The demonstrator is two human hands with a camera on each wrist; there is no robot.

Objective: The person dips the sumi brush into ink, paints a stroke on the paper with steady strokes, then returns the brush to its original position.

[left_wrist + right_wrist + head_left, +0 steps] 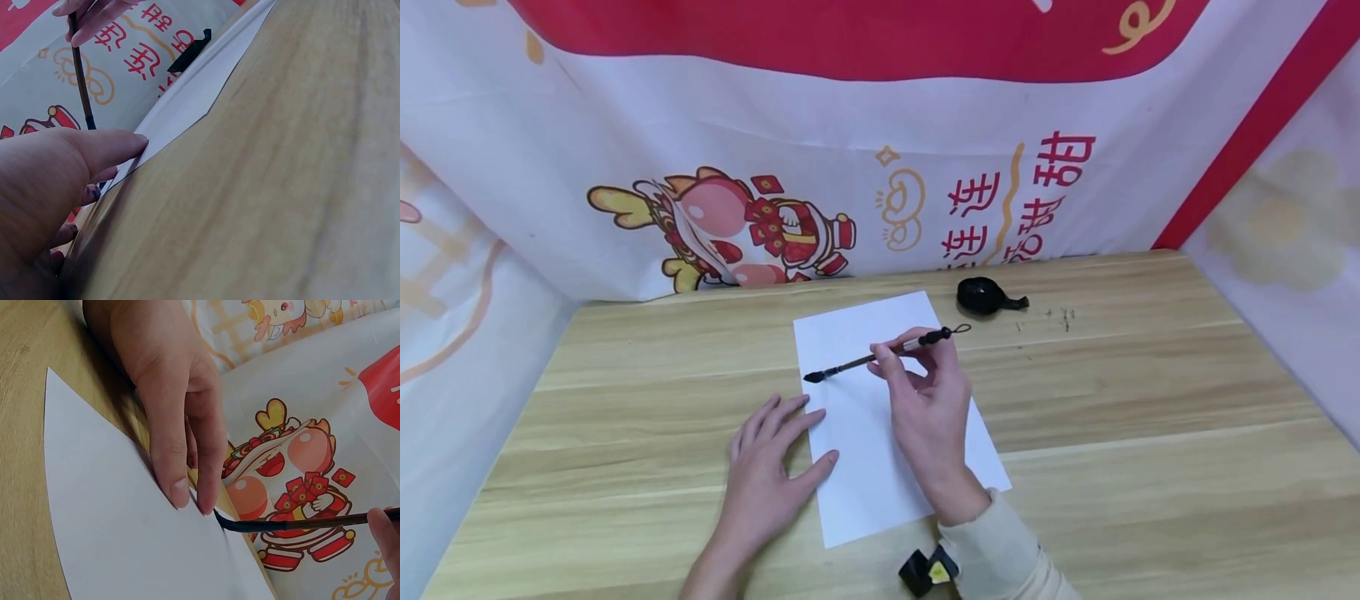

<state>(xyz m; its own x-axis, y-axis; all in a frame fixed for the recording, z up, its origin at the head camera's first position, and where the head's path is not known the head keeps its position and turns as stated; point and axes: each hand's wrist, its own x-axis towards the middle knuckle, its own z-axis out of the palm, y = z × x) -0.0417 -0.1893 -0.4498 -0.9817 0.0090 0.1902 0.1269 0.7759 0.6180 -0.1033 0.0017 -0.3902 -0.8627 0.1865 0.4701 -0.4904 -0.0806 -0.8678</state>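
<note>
A sheet of white paper [865,467] lies at a slight slant on the wooden table. My right hand [928,400] pinches a calligraphy brush [853,363] by its shaft, above the sheet. Its black, ink-wet tip [226,521] is at the paper near the left edge, bent in the right wrist view. On the paper's left edge rests my left hand [763,483], fingers spread and fairly straight, with thumb and fingertips on the sheet. Dark smudges mark some of its fingertips in the left wrist view.
Behind the paper, to the right, sits a black gourd-shaped object [979,296] with a stem, dark specks beside it. A small black item with a yellow mark [939,572] is by the right sleeve [1000,542]. Printed cloth [865,117] hangs along the table's back edge.
</note>
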